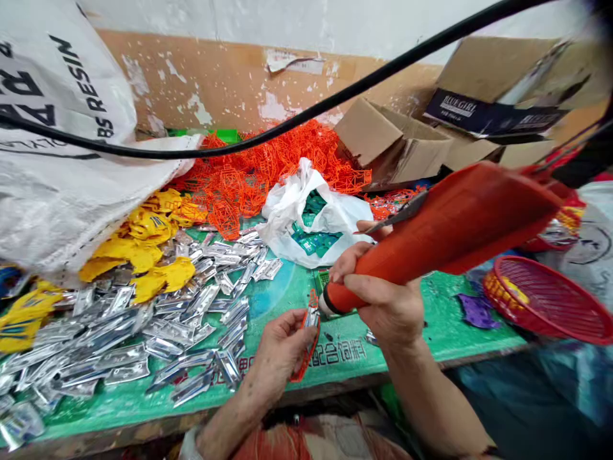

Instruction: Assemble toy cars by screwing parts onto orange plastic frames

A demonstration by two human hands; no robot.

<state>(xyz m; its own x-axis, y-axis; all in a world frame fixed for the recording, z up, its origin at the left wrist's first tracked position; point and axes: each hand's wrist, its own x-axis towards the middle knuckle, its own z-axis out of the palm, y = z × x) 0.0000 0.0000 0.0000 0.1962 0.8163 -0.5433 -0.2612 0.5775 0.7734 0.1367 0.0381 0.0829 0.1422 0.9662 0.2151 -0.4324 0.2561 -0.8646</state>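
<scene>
Near the table's front edge, my left hand point(282, 348) pinches a small orange piece point(306, 358) with a shiny silver part lying on it. My right hand point(385, 297) is wrapped round the narrow front of a red tool point(431, 230), whose pale tip point(324, 300) points at the orange piece, very close to its upper part. Whether the tip touches the piece cannot be made out. Many silver parts point(172, 329) are spread over the green table point(272, 294) left of my left hand.
Yellow pieces point(143, 249) lie at the left by a white sack point(81, 191). Behind are orange frames point(258, 172), a white bag point(287, 211) of green pieces and cardboard boxes point(416, 153). Red baskets point(550, 300) stand at the right. A black cable point(306, 128) crosses the view.
</scene>
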